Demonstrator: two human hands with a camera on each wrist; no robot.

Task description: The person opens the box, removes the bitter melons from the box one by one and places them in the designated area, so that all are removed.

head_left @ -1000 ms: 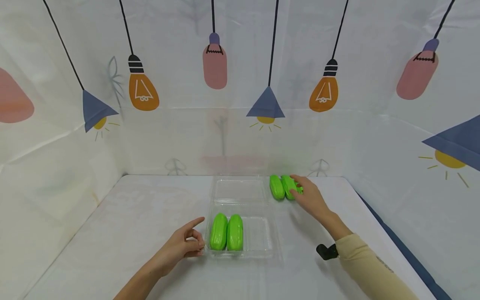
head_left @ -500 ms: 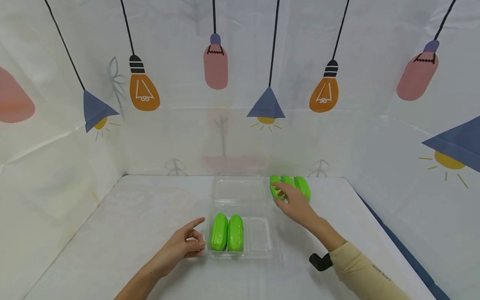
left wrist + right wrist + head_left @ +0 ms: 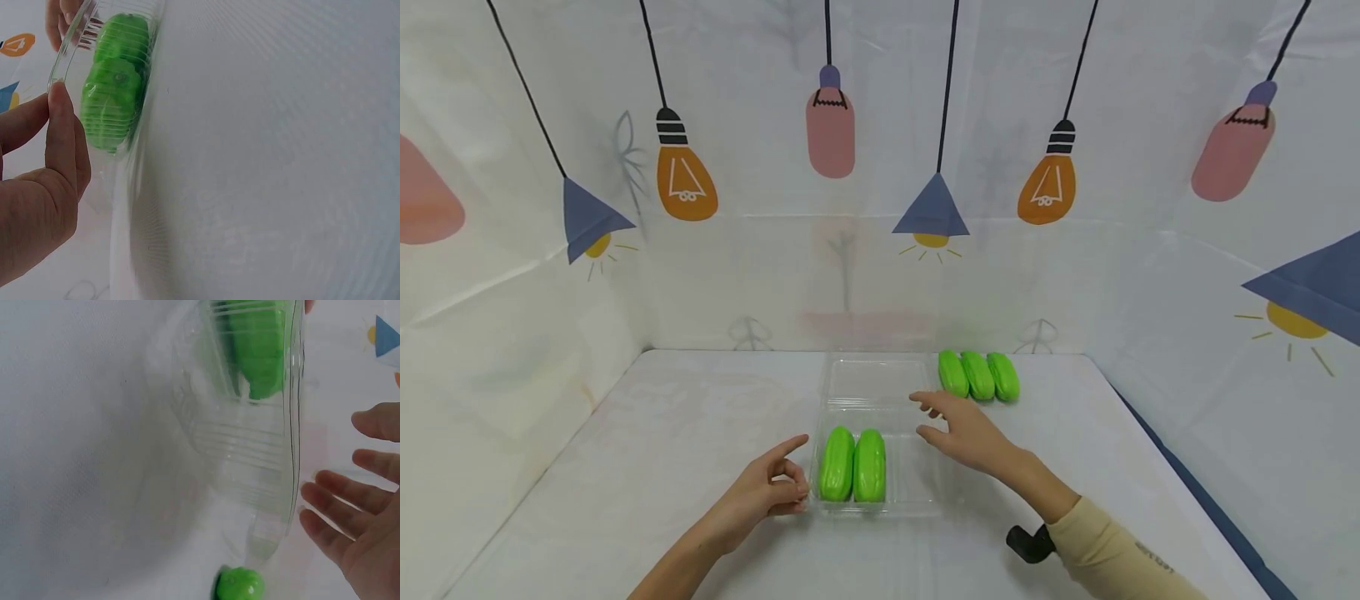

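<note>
A clear plastic clamshell container (image 3: 913,479) stands with its lid (image 3: 880,379) laid back. Inside, on its left side, two glossy green oblong pieces, like toy vegetables, lie side by side: a left one (image 3: 837,464) and a right one (image 3: 870,467). My left hand (image 3: 760,500) pinches the container's left rim, with thumb and fingertip meeting at the edge in the left wrist view. Above the container's right part hovers my right hand (image 3: 962,433), its fingers spread and holding nothing; the right wrist view shows the hand (image 3: 369,519) beside the rim.
Three more green oblong pieces (image 3: 977,375) lie in a row at the back right of the white table (image 3: 685,417). A white curtain (image 3: 880,275) printed with lamps surrounds the table. A dark object (image 3: 1030,543) sticks out by the right sleeve (image 3: 1112,546).
My right hand has moved left and toward me from the back row to above the container. The three pieces there now show fully. My left hand stays at the rim.
</note>
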